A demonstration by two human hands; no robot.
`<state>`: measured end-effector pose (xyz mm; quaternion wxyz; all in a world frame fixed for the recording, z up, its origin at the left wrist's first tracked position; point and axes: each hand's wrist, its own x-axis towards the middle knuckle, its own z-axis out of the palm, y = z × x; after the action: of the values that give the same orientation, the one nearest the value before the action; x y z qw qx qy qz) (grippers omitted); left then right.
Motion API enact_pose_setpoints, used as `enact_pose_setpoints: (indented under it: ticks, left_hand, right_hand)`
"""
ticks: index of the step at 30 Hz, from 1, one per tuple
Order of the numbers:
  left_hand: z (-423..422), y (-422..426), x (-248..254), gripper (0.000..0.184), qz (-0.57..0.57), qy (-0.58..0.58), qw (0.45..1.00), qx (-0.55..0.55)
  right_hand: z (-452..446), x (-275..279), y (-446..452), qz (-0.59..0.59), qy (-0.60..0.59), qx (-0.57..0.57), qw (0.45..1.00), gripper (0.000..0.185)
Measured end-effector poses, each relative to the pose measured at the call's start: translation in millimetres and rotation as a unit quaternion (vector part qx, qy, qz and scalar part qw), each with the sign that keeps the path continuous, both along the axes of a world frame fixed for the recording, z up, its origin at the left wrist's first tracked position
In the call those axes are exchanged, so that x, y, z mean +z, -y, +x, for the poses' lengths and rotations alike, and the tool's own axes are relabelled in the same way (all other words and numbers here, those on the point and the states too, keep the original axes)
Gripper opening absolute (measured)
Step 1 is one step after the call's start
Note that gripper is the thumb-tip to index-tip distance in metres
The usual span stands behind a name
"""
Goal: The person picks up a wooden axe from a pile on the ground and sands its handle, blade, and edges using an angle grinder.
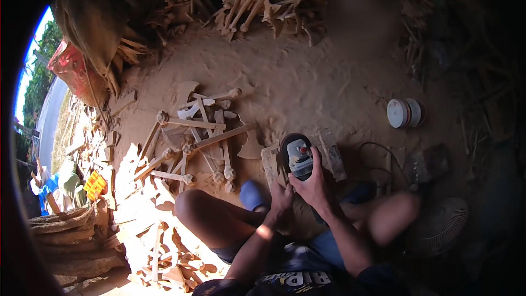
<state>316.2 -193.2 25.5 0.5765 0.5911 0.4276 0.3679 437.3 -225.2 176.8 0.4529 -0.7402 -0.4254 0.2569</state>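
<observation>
Grinder (299,158): we grasped it in our right hand (313,183) | left hand (281,197): near it, grip we couldn't tell | wooden sticks (198,124): lay left of us

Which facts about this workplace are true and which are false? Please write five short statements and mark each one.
1. The right hand holds a dark power tool with a rounded head. True.
2. The left hand touches the white round container. False: it is close to the tool, well apart from the container.
3. Long, pale wooden pieces with shaped ends lie loosely across one another on the brown, dusty ground. True.
4. The container stands to the person's left. False: it is on the right.
5. The bright yellow piece with a grid pattern is at the person's left side. True.
</observation>
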Motion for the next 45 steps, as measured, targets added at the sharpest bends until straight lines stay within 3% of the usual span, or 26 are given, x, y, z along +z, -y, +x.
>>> enact_pose_setpoints:
  ticks: [2,8,11,15,17,18,20,21,22,23,24,25,27,32,35,36,40,45]
  left_hand:
    - [-1.7,-0.5,-12.9,0.036,-0.006,0.031,0.999,-0.002]
    - [-8.5,-1.4,-8.2,0.036,-0.010,-0.013,1.000,0.010]
    - [-6.7,-0.9,28.2,0.040,-0.072,0.007,0.997,-0.002]
    - [-6.2,-10.0,14.4,0.052,0.022,-0.016,0.998,0.052]
    - [-5.5,-35.6,6.5,0.049,0.031,0.009,0.999,0.041]
    - [-5.3,-56.1,27.0,0.046,0.066,0.009,0.998,0.015]
    - [-7.0,-101.5,87.2,0.040,0.138,-0.047,0.987,-0.070]
    - [-10.7,-122.4,133.5,0.042,0.128,-0.154,0.971,-0.131]
    - [-11.7,-145.0,151.4,0.036,0.286,-0.137,0.934,-0.163]
    - [-18.5,-167.0,176.6,0.034,0.293,-0.235,0.899,-0.226]
    - [-25.3,-185.2,191.9,0.034,0.352,-0.343,0.829,-0.267]
    - [-28.4,-188.7,215.5,0.029,0.360,-0.389,0.800,-0.281]
    - [-33.2,-187.0,236.8,0.030,0.486,-0.416,0.721,-0.267]
    - [-79.1,-179.9,119.4,0.058,0.503,-0.532,0.626,-0.267]
    - [-70.9,-150.7,135.6,0.053,0.408,-0.563,0.648,-0.310]
    - [-38.6,-129.8,175.7,0.050,0.304,-0.602,0.657,-0.337]
    - [-62.0,-130.4,64.3,0.042,0.276,-0.579,0.694,-0.327]
    - [-77.4,-142.9,34.8,0.039,0.289,-0.564,0.695,-0.339]
  right_hand:
    - [-2.6,8.0,5.4,-0.029,-0.051,-0.001,0.998,0.105]
    - [-10.4,-19.8,15.0,-0.040,-0.047,0.003,0.998,0.105]
    - [-8.2,-29.2,18.6,0.047,-0.071,-0.010,0.996,0.105]
    - [24.0,0.7,22.2,0.063,0.003,-0.017,0.998,0.104]
    - [49.0,34.8,23.0,0.062,0.044,-0.022,0.997,0.102]
    - [60.6,46.4,20.8,0.111,0.000,-0.025,0.994,0.096]
    - [86.7,78.4,19.7,0.148,0.023,-0.038,0.988,0.092]
    - [98.1,97.4,21.8,0.155,0.048,-0.048,0.986,0.090]
    - [110.0,111.5,23.8,0.094,0.048,-0.070,0.992,0.087]
    - [120.4,106.7,26.0,0.124,0.071,-0.086,0.986,0.087]
    - [131.1,96.6,24.5,0.153,0.094,-0.102,0.979,0.087]
    - [137.0,90.3,23.6,0.181,0.115,-0.117,0.970,0.087]
    - [134.0,91.1,28.2,0.189,0.092,-0.105,0.972,0.088]
    - [104.5,73.4,38.5,0.182,-0.016,-0.025,0.983,0.097]
    - [93.5,57.8,37.8,0.171,-0.016,0.029,0.985,0.097]
    - [89.7,53.9,37.5,0.156,-0.021,0.037,0.987,0.096]
    - [84.4,36.0,37.1,0.099,-0.058,0.065,0.991,0.086]
    - [78.6,21.1,38.1,0.065,-0.004,0.063,0.996,0.085]
